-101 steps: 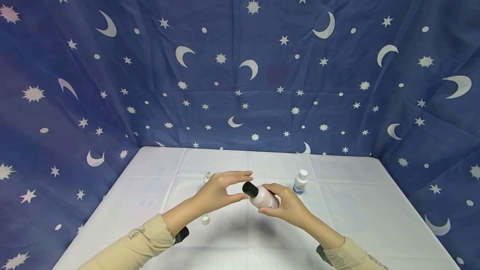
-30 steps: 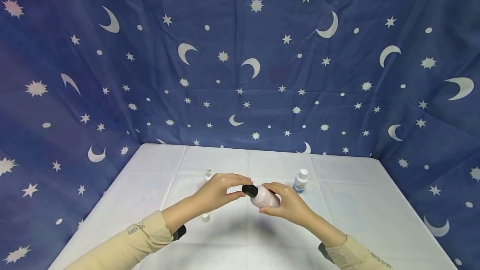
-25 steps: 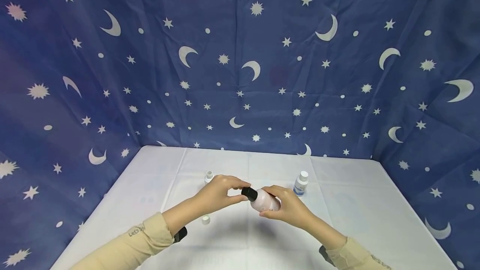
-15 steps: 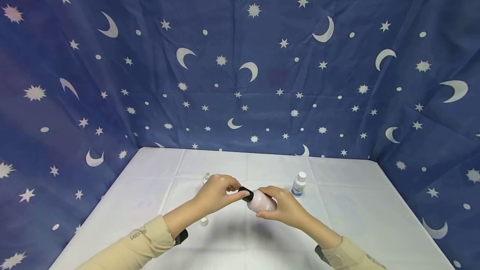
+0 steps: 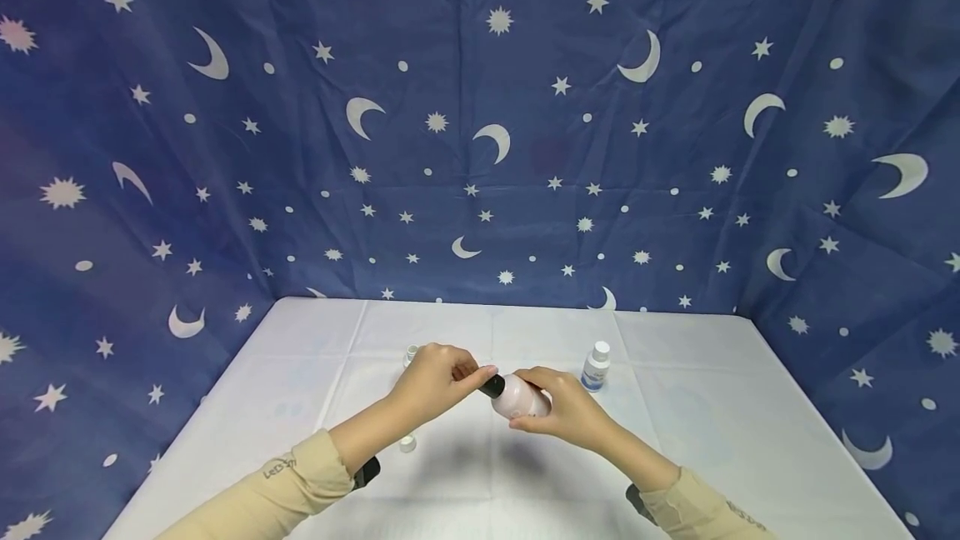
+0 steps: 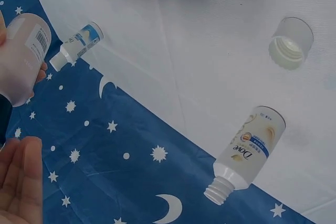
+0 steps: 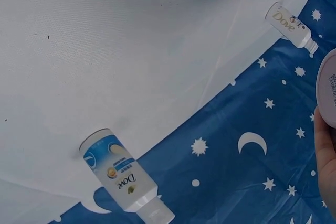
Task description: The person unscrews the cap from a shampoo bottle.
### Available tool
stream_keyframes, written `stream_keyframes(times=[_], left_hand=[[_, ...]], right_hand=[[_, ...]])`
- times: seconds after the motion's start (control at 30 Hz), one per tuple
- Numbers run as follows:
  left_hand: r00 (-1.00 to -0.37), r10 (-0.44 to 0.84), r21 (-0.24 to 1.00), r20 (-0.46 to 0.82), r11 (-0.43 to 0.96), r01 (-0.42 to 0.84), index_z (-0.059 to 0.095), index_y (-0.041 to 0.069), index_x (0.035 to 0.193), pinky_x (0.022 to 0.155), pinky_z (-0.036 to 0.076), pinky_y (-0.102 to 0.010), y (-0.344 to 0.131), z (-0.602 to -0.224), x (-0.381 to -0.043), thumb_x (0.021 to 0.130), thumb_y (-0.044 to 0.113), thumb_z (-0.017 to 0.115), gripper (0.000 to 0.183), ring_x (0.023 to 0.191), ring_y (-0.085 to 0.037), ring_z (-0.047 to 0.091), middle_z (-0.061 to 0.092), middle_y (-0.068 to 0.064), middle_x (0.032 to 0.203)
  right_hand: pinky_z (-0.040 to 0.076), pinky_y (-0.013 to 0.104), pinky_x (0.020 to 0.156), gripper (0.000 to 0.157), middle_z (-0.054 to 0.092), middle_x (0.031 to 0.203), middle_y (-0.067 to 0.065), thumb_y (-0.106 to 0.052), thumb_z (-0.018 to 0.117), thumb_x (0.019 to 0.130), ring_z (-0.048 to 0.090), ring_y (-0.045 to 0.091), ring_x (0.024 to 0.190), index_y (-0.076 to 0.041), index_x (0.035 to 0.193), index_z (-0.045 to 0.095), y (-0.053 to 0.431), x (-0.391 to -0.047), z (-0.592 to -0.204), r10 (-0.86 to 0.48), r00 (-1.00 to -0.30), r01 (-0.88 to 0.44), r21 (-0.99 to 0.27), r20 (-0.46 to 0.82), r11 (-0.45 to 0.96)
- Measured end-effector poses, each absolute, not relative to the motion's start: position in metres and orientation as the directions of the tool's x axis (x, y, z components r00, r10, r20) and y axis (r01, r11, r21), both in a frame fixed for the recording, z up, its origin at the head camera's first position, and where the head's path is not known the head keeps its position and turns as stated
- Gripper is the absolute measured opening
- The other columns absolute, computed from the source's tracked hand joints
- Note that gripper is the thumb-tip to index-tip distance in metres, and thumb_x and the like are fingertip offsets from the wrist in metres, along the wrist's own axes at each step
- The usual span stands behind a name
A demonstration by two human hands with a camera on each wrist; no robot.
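Note:
In the head view, my right hand point(image 5: 558, 407) grips a pale pink bottle point(image 5: 517, 398) from its right side, tilted above the table. Its black cap point(image 5: 492, 386) points left, toward my left hand point(image 5: 435, 382). The left thumb lies along the cap with the fingers curled behind it, pinching it; the exact contact is partly hidden. The left wrist view has the pink bottle point(image 6: 23, 56) at its left edge, the left fingers point(image 6: 23, 174) below it. Only the base of the pink bottle point(image 7: 328, 90) enters the right wrist view, beside right-hand fingers point(image 7: 324, 153).
A white Dove bottle with its threaded neck bare point(image 6: 244, 148) stands behind my left hand. One loose white cap point(image 6: 291, 43) lies on the white-covered table point(image 5: 697, 423). To the right stands a capped blue-and-white Dove bottle point(image 5: 596, 367). Star-patterned blue cloth point(image 5: 480, 107) hangs around the table.
The left fingers were spread around the black cap and have since curled in, the thumb sliding forward over it. The right hand keeps its grip on the pink bottle, nearly in place.

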State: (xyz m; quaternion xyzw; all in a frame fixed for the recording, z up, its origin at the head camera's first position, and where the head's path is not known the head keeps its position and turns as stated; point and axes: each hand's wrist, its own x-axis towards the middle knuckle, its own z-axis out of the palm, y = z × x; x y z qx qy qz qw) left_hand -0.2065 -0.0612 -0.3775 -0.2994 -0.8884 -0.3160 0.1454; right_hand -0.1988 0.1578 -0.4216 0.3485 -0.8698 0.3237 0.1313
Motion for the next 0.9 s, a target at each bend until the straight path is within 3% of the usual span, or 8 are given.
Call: stream_keyframes(times=[0.13,0.27,0.47,0.73,0.9], left_hand=[[-0.766,0.426,0.474,0.481,0.608,0.636,0.07,0.014,0.088,0.06,0.049,-0.014,-0.065,-0.375,-0.208,0.082,0.041,0.057,0.031,0.065,-0.002,0.06,0.069,0.004,0.079],[-0.688,0.501,0.424,0.524,0.547,0.721,0.064,0.014,0.107,0.075,0.051,-0.023,-0.071,-0.374,-0.211,0.083,0.037,0.057,0.033,0.087,-0.011,0.063,0.066,0.001,0.102],[-0.583,0.631,0.397,0.512,0.429,0.812,0.059,0.012,0.114,0.089,0.047,-0.027,-0.077,-0.373,-0.212,0.076,0.027,0.068,0.041,0.106,-0.014,0.057,0.062,0.0,0.112],[-0.486,0.704,0.321,0.518,0.367,0.873,0.062,0.012,0.11,0.088,0.047,-0.022,-0.078,-0.37,-0.212,0.073,0.006,0.069,0.038,0.105,-0.015,0.058,0.062,-0.004,0.112],[-0.533,0.681,0.334,0.502,0.415,0.846,0.063,0.013,0.107,0.079,0.048,-0.015,-0.078,-0.369,-0.212,0.074,0.017,0.07,0.035,0.09,-0.008,0.062,0.066,0.002,0.1]], right_hand=[[0.05,0.021,0.069,0.049,0.064,0.098,-0.002,-0.036,0.075,0.066,0.058,0.007,0.084,-0.011,0.105,0.06,0.157,-0.199,-0.419,-0.516,-0.728,-0.686,-0.482,0.451,0.545],[0.049,0.021,0.068,0.048,0.065,0.097,-0.002,-0.037,0.074,0.066,0.059,0.007,0.083,-0.011,0.104,0.061,0.158,-0.199,-0.417,-0.514,-0.725,-0.689,-0.48,0.458,0.543],[0.05,0.021,0.069,0.048,0.064,0.098,-0.001,-0.035,0.075,0.066,0.059,0.008,0.083,-0.01,0.105,0.06,0.16,-0.201,-0.415,-0.509,-0.732,-0.681,-0.498,0.452,0.537],[0.05,0.021,0.07,0.05,0.064,0.099,-0.001,-0.04,0.072,0.068,0.059,0.008,0.085,-0.011,0.106,0.06,0.159,-0.203,-0.415,-0.518,-0.733,-0.68,-0.51,0.441,0.527],[0.051,0.022,0.07,0.049,0.064,0.1,-0.001,-0.04,0.072,0.068,0.059,0.009,0.085,-0.011,0.105,0.06,0.158,-0.201,-0.416,-0.516,-0.738,-0.673,-0.524,0.435,0.521]])
